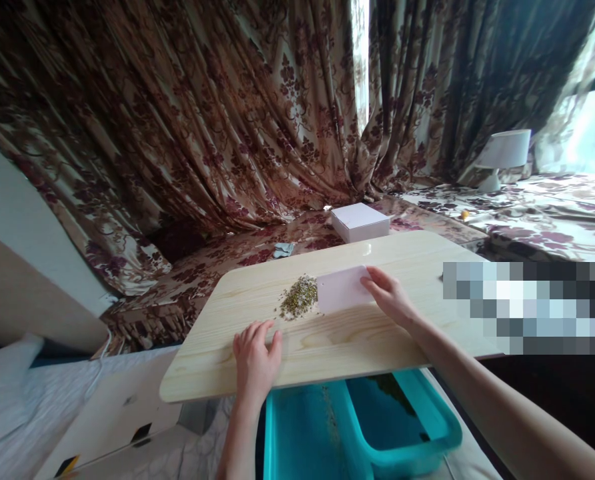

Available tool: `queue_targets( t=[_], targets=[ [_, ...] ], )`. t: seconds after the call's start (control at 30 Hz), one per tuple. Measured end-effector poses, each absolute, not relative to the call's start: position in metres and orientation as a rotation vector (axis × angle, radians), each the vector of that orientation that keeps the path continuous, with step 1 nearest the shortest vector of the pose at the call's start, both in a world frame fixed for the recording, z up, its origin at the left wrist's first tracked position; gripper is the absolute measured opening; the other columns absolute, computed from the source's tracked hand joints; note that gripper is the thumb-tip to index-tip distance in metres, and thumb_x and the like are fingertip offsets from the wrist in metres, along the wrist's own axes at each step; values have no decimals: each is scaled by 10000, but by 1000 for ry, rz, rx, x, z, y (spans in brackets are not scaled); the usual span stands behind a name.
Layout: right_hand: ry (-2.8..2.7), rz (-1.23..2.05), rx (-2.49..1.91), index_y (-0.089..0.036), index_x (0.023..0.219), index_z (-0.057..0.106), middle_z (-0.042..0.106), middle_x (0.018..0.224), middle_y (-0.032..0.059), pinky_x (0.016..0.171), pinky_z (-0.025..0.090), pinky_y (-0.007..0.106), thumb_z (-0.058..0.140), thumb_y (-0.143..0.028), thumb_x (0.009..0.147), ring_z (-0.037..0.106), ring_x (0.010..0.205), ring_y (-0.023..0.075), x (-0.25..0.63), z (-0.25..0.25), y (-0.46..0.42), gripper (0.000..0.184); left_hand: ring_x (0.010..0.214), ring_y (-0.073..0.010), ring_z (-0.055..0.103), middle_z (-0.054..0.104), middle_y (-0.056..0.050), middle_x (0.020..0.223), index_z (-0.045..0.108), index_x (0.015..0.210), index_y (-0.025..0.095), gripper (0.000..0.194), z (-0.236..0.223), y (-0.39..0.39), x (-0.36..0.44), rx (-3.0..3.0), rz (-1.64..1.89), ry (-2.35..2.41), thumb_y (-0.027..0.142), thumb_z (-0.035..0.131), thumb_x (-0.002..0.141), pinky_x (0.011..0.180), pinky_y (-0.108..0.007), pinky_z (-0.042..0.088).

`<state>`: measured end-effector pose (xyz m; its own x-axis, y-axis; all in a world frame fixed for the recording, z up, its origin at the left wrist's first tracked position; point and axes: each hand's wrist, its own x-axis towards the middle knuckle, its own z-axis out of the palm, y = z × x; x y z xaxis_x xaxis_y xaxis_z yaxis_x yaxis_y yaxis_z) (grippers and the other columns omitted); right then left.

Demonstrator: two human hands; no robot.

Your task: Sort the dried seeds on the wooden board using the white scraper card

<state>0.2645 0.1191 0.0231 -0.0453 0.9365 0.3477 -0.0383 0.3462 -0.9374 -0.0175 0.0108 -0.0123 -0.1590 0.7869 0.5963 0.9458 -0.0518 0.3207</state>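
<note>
A small heap of mixed dark, greenish and pale bits (299, 298), like dried grains or seeds, lies on the light wooden board (392, 327). My right hand (385, 292) pinches the right end of a white card (343, 288), thumb near its top edge. The card's left edge touches the right side of the heap, or stands very close to it. My left hand (257, 350) rests palm down on the board at its near edge, fingers a little apart, holding nothing. It lies just nearer to me than the heap.
Below the board's near edge sits a turquoise divided tub (402, 457), with some bits in it. A white box (360, 223) and a light blue cloth-like item (283, 250) are behind the board. A pixelated patch covers the board's right end. A lamp (502, 150) stands far right.
</note>
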Motion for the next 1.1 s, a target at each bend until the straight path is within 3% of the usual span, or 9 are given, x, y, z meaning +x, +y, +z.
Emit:
queue_targets(
  t=[0.6, 1.1],
  targets=[
    [-1324, 1007, -912, -211, 920, 675, 726, 857, 37, 741, 527, 327, 642, -390, 734, 654, 821, 211, 265, 26, 119, 261, 1086, -271, 597, 698, -103, 1086, 664, 1017, 205, 270, -12, 11, -18, -1868, -1016, -2014, 345, 481, 877, 1011, -471, 355],
    [-1479, 1124, -862, -210, 792, 652, 720, 756, 18, 679, 516, 308, 668, -382, 696, 646, 735, 186, 242, 36, 143, 198, 1084, -269, 597, 693, -103, 1092, 656, 1021, 215, 270, -12, 11, -18, -1878, -1020, -2002, 353, 467, 886, 1020, -465, 346]
  ],
)
